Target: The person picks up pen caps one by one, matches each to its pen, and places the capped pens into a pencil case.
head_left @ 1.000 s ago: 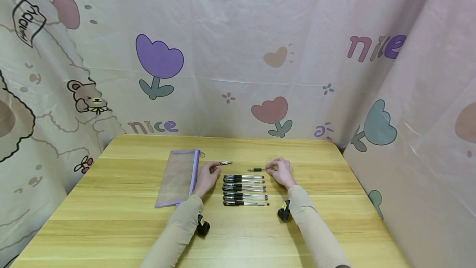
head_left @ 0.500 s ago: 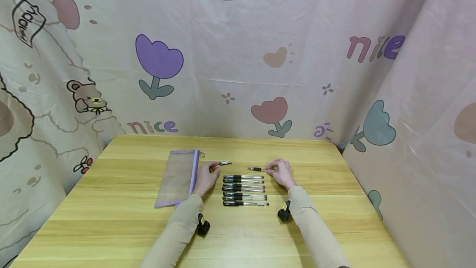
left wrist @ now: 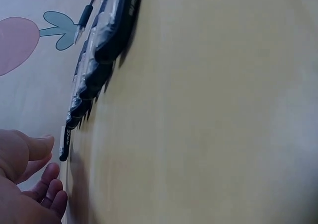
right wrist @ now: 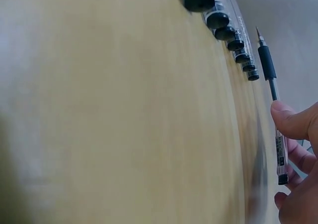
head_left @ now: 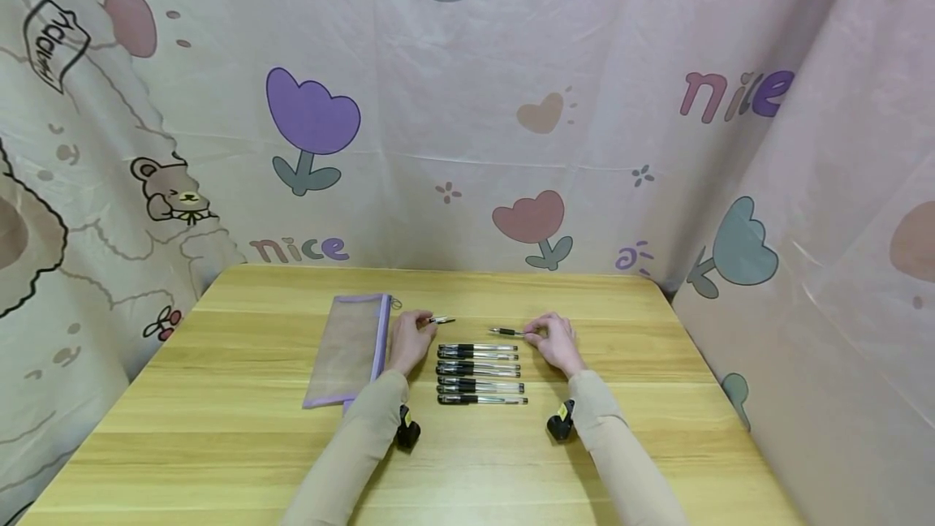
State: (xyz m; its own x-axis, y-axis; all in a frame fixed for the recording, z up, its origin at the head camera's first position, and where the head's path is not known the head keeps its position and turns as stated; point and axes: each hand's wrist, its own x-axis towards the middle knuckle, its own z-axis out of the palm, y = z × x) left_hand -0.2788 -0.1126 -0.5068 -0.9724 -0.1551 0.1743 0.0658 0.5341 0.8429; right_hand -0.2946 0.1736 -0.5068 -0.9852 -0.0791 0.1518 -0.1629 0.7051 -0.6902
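Note:
My right hand (head_left: 557, 341) pinches an uncapped gel pen (right wrist: 267, 62) by its clear barrel, with the bare tip pointing left toward the other hand. My left hand (head_left: 411, 339) is beside a black pen cap (left wrist: 65, 144) with a metallic-looking clip, lying on the table behind the row. In the left wrist view its thumb and fingers are spread, with a gap between them and the cap. Several capped gel pens (head_left: 480, 386) lie parallel in a row between the hands, black caps to the left. The right hand's far fingers are partly hidden.
A mesh zip pouch (head_left: 343, 351) with purple edging lies flat left of the left hand, partly under that forearm. The wooden table (head_left: 183, 428) meets a printed curtain (head_left: 438, 209) at its back and sides. Small black cameras (head_left: 560, 422) hang from both wrists.
The left hand has turned and shifted slightly forward and right beside the cap, its forearm moving right. The right hand and its pen have stayed almost still.

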